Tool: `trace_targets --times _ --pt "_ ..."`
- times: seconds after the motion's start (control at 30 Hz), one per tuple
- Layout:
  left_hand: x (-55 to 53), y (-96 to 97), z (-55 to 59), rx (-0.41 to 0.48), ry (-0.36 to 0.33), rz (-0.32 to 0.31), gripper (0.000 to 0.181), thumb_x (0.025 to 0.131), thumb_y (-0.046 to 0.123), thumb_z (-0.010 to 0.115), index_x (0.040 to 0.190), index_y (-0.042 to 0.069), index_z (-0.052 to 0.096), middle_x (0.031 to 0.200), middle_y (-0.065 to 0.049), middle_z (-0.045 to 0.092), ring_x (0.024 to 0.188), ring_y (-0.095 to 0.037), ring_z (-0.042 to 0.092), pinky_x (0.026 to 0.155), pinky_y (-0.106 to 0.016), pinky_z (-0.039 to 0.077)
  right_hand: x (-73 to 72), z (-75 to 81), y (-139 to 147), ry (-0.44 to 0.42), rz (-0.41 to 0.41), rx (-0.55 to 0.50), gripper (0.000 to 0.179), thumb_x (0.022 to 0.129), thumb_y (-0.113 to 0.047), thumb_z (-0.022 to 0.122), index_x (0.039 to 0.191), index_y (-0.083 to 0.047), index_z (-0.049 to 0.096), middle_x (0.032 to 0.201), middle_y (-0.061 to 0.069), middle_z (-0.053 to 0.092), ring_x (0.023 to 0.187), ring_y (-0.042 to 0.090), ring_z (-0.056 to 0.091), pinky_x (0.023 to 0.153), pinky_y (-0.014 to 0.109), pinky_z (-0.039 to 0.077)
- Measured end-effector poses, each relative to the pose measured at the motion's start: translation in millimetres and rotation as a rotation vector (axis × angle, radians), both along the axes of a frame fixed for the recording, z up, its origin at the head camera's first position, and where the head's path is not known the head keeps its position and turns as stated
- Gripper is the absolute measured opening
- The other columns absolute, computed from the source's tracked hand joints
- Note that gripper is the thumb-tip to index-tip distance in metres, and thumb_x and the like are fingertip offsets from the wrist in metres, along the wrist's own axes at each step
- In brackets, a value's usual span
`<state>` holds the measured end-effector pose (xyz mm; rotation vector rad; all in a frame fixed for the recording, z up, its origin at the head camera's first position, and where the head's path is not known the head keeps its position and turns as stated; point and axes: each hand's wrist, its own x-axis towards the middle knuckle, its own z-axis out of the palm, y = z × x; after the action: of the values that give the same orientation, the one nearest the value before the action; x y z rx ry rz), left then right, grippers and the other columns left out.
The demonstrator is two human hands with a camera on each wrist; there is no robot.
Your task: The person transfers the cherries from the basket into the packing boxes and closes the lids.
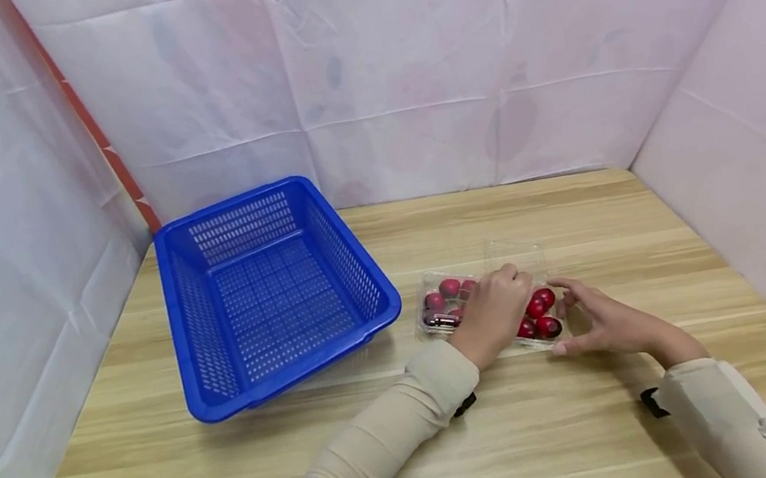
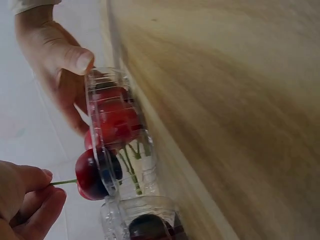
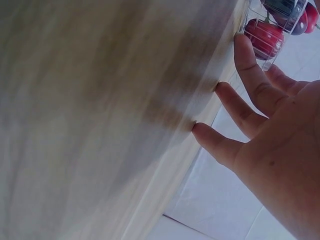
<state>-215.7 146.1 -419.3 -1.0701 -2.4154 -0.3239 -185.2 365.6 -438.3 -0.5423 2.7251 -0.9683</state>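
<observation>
My left hand pinches the green stem of a dark red cherry between thumb and fingertip. That cherry is at the rim of the right clear plastic box, where several red cherries lie, some with stems showing. At the box's right end is my right hand, its fingers spread and the thumb at the box edge. In the right wrist view, one fingertip is close beside the box wall; contact is unclear. Left of it, partly behind my left hand, stands a second clear box with several cherries.
A large blue plastic basket stands on the left of the wooden table. The raised clear lid is behind the right box. White patterned sheets enclose the back and sides.
</observation>
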Motion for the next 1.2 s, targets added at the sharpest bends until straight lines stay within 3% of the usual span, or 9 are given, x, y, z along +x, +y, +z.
trace_targets --times 0.1,0.23,0.4,0.5,0.6,0.7,0.8,0.87,1.2 --pt "1.5 2.5 -3.2 -0.002 0.012 -0.024 0.012 0.093 0.011 0.061 0.097 0.012 0.072 0.083 0.003 0.062 0.072 -0.005 0.062 0.062 -0.014 0.051 0.3 1.1 0 -0.005 -0.001 -0.003 0.097 0.074 -0.027 0.083 0.144 0.002 0.024 0.107 0.016 0.050 0.109 0.034 0.043 0.093 0.058 0.031" --pt "5.5 5.5 -8.1 0.018 -0.040 -0.080 0.016 0.094 0.024 0.062 0.101 0.015 0.074 0.089 0.004 0.063 0.077 -0.005 0.063 0.065 -0.013 0.050 2.1 3.4 0 -0.002 0.012 -0.006 0.096 0.074 -0.025 0.083 0.145 0.001 0.024 0.108 0.015 0.050 0.109 0.034 0.044 0.092 0.057 0.032" --pt "8.2 7.1 -15.2 -0.033 -0.068 -0.139 0.018 0.096 0.027 0.058 0.103 0.017 0.072 0.094 0.003 0.058 0.081 -0.006 0.058 0.071 -0.013 0.049 5.4 4.2 1 0.014 0.013 0.007 0.095 0.075 -0.025 0.083 0.144 0.002 0.024 0.108 0.014 0.051 0.106 0.031 0.046 0.091 0.049 0.033" --pt "9.3 6.3 -18.2 -0.068 -0.053 -0.147 0.022 0.096 0.032 0.058 0.105 0.017 0.071 0.098 0.003 0.057 0.087 -0.008 0.057 0.080 -0.018 0.049 5.7 2.8 2 0.009 0.012 0.014 0.095 0.075 -0.027 0.082 0.144 0.002 0.024 0.108 0.014 0.051 0.108 0.031 0.045 0.092 0.048 0.033" --pt "11.2 5.9 -19.1 -0.133 -0.074 -0.138 0.038 0.094 0.046 0.056 0.115 0.016 0.068 0.115 0.000 0.058 0.107 -0.013 0.055 0.098 -0.025 0.043 5.1 1.5 2 0.016 0.019 0.018 0.095 0.075 -0.028 0.082 0.144 0.002 0.024 0.108 0.013 0.052 0.108 0.031 0.045 0.092 0.047 0.033" --pt "14.8 7.9 -18.1 -0.253 -0.218 -0.103 0.065 0.092 0.063 0.043 0.137 0.017 0.051 0.142 -0.002 0.042 0.133 -0.016 0.036 0.112 -0.032 0.028 3.8 0.5 4 0.060 0.057 0.015 0.092 0.076 -0.024 0.082 0.143 0.005 0.025 0.104 0.012 0.053 0.104 0.028 0.047 0.093 0.032 0.033" --pt "18.4 9.6 -18.1 -0.364 -0.379 -0.049 0.082 0.088 0.074 0.029 0.151 0.023 0.028 0.156 -0.003 0.019 0.144 -0.018 0.015 0.116 -0.037 0.019 2.2 0.1 5 0.091 0.088 -0.004 0.090 0.075 -0.020 0.082 0.142 0.006 0.026 0.101 0.011 0.054 0.100 0.026 0.048 0.089 0.013 0.028" --pt "20.1 9.7 -18.7 -0.400 -0.446 -0.025 0.085 0.086 0.077 0.024 0.154 0.026 0.019 0.159 -0.004 0.009 0.146 -0.018 0.006 0.118 -0.039 0.014 1.6 0.4 4 0.081 0.088 -0.011 0.091 0.075 -0.020 0.082 0.143 0.004 0.026 0.102 0.010 0.054 0.101 0.024 0.047 0.088 0.010 0.026" --pt "19.5 8.6 -21.1 -0.466 -0.499 0.008 0.085 0.086 0.078 0.021 0.155 0.029 0.008 0.161 -0.005 -0.001 0.148 -0.021 0.001 0.118 -0.039 0.010 0.6 2.0 3 0.076 0.071 0.019 0.094 0.074 -0.024 0.083 0.144 0.003 0.025 0.102 0.008 0.054 0.101 0.023 0.046 0.088 0.020 0.031"
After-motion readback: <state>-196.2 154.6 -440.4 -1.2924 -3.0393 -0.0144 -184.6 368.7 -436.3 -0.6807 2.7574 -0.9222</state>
